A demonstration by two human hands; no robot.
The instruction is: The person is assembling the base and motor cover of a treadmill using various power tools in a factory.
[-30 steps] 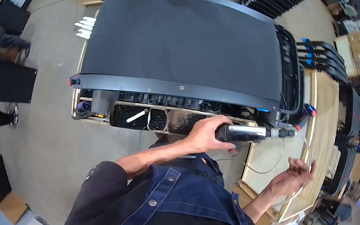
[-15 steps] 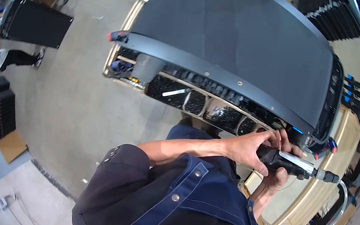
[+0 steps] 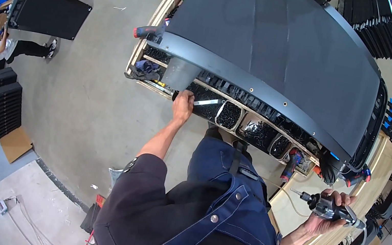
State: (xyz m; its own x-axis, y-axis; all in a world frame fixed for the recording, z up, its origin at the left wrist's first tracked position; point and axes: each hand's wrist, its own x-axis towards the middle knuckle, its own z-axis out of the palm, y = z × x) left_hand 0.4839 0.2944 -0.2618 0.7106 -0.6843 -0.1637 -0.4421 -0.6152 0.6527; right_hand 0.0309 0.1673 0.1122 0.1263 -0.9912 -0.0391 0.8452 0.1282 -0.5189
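Note:
My left hand (image 3: 183,107) is closed at the left end of a long tray (image 3: 202,117) of small black screws. Its fingertips are partly hidden, so what they pinch cannot be made out. Beside them a pale flat strip (image 3: 207,102) lies over the screws. On the right, my right hand (image 3: 327,220) is wrapped round a black and silver air screwdriver (image 3: 323,205), its bit pointing left and a clear hose (image 3: 361,243) running from its back end. Ahead of me lies a big dark panel (image 3: 277,37) with a grey curved rim and brass-coloured holes.
Cordless drills lie by the panel's left corner (image 3: 146,31), right of the tray (image 3: 292,164) and at its right corner (image 3: 359,176). A grey cup (image 3: 181,74) stands at the tray's left. Wooden framing (image 3: 349,200) runs along the right. Two people handle a dark panel (image 3: 51,11) far left.
My left hand has let go of the air screwdriver and moved left to the screw tray. My right hand has drawn the tool back to the right and turned its bit leftward.

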